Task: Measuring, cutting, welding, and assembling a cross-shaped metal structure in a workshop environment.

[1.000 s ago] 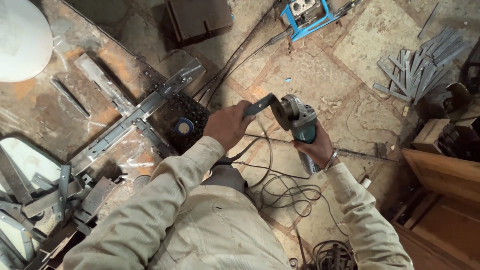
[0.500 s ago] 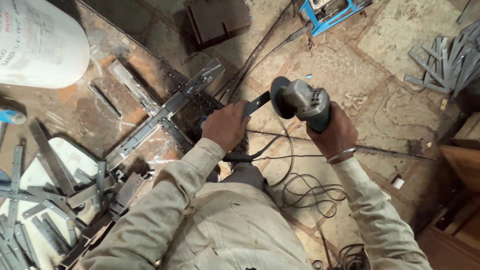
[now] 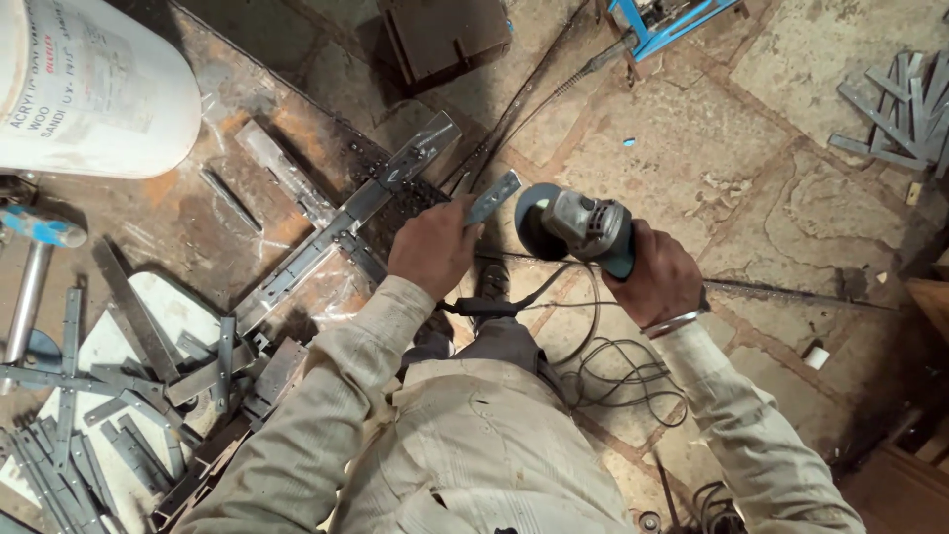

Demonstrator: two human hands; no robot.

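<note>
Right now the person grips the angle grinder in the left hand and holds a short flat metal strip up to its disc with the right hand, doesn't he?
The hands are swapped. In the head view the right hand grips the angle grinder, and the left hand holds the short flat metal strip up beside its disc. The rest is right.

Single head view, steeply downward, close over hands

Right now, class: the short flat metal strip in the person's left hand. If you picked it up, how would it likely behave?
The metal strip looks like flat steel, so it is probably stiff and fairly heavy for its size. Being flat, it should not roll. The left hand grips one end while the other sticks out straight, with no visible sag. Its cut ends may be sharp.
</note>
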